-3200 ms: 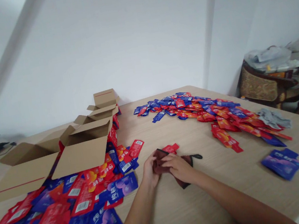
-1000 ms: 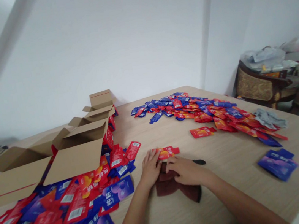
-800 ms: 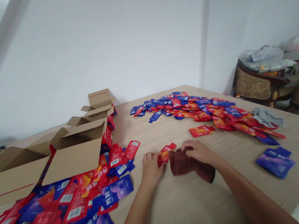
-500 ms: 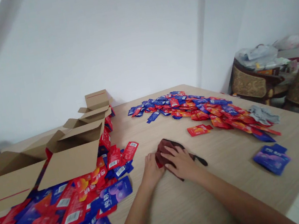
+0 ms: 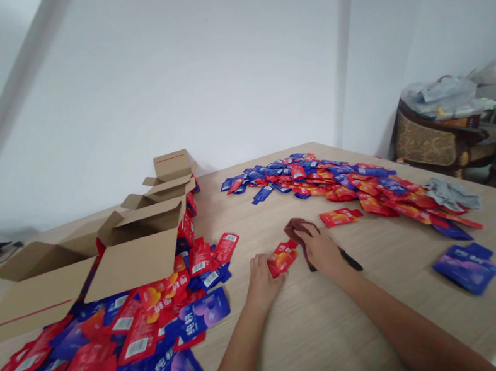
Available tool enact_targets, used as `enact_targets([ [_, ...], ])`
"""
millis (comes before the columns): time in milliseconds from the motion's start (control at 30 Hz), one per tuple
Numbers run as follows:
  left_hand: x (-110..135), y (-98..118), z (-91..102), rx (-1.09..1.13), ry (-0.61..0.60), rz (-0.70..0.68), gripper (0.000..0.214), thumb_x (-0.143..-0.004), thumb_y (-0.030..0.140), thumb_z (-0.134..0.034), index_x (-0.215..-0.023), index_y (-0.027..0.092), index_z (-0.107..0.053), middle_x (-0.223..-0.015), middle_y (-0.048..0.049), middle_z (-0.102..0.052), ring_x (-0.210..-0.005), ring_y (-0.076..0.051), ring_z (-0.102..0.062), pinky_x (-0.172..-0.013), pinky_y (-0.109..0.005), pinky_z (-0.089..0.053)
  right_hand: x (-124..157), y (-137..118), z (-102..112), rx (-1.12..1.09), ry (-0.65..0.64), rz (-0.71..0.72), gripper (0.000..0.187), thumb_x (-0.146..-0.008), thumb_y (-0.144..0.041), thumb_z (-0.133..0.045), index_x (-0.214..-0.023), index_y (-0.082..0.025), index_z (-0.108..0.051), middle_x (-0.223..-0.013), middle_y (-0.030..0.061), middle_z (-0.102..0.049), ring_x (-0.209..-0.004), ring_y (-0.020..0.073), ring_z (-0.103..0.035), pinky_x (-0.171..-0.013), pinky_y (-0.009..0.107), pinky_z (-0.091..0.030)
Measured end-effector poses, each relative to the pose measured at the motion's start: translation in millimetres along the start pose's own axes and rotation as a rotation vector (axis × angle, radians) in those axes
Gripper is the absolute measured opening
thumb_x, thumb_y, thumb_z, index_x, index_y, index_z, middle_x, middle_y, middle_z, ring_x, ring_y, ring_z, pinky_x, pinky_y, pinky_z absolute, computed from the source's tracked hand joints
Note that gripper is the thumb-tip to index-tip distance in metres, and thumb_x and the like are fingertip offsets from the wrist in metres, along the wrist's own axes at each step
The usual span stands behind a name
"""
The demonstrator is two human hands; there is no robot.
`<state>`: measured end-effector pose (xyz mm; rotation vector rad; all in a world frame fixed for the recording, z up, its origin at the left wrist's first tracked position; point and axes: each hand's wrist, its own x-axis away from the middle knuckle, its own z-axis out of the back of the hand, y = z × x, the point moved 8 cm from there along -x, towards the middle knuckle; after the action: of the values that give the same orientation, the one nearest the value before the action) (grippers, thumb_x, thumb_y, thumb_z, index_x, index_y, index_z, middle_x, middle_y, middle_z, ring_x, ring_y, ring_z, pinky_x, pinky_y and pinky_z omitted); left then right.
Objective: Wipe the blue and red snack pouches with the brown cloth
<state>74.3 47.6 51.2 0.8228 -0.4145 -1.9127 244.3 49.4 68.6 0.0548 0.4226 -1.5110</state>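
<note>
My left hand (image 5: 261, 280) pinches the near end of a small red packet (image 5: 282, 257) that lies on the wooden table (image 5: 312, 334). My right hand (image 5: 321, 248) is closed on a dark red cloth (image 5: 294, 228) and presses it to the table just right of the packet. A thin black marker (image 5: 351, 260) lies on the table at the right of that hand.
Open cardboard boxes (image 5: 137, 237) stand at the left, with a spill of red and blue packets (image 5: 92, 366) in front of them. A long pile of such packets (image 5: 348, 184) runs across the far right. A lone red packet (image 5: 340, 216), a blue stack (image 5: 467, 268) and a grey rag (image 5: 452, 194) lie nearby.
My right hand has slid the cloth away from me and to the right, off the red packet. The packet now shows in my left hand's fingers.
</note>
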Motion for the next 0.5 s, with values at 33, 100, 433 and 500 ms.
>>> enact_targets([
  [33,-0.3,1.7,-1.9,0.004,-0.005,-0.013,0.035,-0.064,0.020,-0.068,-0.095,0.018,-0.053,-0.101,-0.0064,-0.055,-0.099,-0.023,-0.050,-0.088,-0.040,-0.041,2.9,-7.1,-1.2,-0.013,-0.009,0.031,0.049,-0.083,-0.012,-0.039,-0.128,-0.027,-0.049,-0.137,0.0044,-0.039,-0.109,0.0251,-0.041,-0.091,0.039,-0.034],
  [100,-1.3,2.6,-5.9,0.002,-0.003,-0.033,0.040,-0.064,0.022,-0.068,-0.100,0.018,-0.051,-0.103,-0.0071,-0.054,-0.100,-0.024,-0.050,-0.088,-0.041,-0.041,8.3,-21.5,-5.4,-0.014,-0.053,0.068,0.046,-0.082,-0.014,-0.040,-0.125,-0.028,-0.051,-0.134,0.0064,-0.043,-0.109,0.0274,-0.041,-0.089,0.041,-0.036],
  [433,0.7,4.9,-3.1,0.049,0.038,-0.150,0.072,-0.065,0.013,-0.063,-0.127,0.016,-0.026,-0.120,-0.0138,-0.041,-0.112,-0.026,-0.047,-0.093,-0.045,-0.042,24.4,-82.5,5.4,-0.158,-0.179,0.467,0.033,-0.082,-0.015,-0.042,-0.102,-0.025,-0.066,-0.117,0.0011,-0.057,-0.101,0.0204,-0.045,-0.091,0.034,-0.036],
  [500,1.5,7.6,-1.6,0.036,0.033,-0.152,0.076,-0.064,0.013,-0.064,-0.128,0.016,-0.023,-0.122,-0.0150,-0.039,-0.113,-0.026,-0.046,-0.093,-0.045,-0.043,24.2,-85.5,6.6,-0.203,-0.209,0.527,0.032,-0.081,-0.013,-0.042,-0.093,-0.026,-0.069,-0.114,-0.0008,-0.059,-0.098,0.0179,-0.047,-0.094,0.033,-0.034],
])
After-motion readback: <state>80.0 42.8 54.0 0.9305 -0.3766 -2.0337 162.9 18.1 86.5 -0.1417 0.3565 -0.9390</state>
